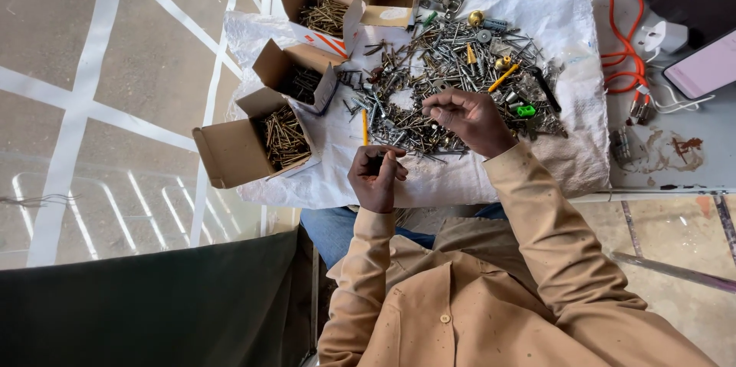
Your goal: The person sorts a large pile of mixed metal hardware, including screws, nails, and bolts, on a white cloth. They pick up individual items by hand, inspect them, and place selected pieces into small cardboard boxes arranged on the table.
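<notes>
The left hand (377,178) is curled shut around a few dark screws, just off the pile's edge at seven o'clock. The right hand (469,118) pinches one thin screw between thumb and fingertips, over the pile (452,68) of mixed screws and nails heaped on a white cloth (571,145).

The screws look small, stiff and light, with sharp tips; loose ones would likely roll and slip, so a pinch on the shank near the head seems safest.

Four open cardboard boxes (280,137) hold sorted screws, ranged from nine to twelve o'clock of the pile. One orange cable (621,53) loops at two o'clock. The pieces in the pile are too many to count.
</notes>
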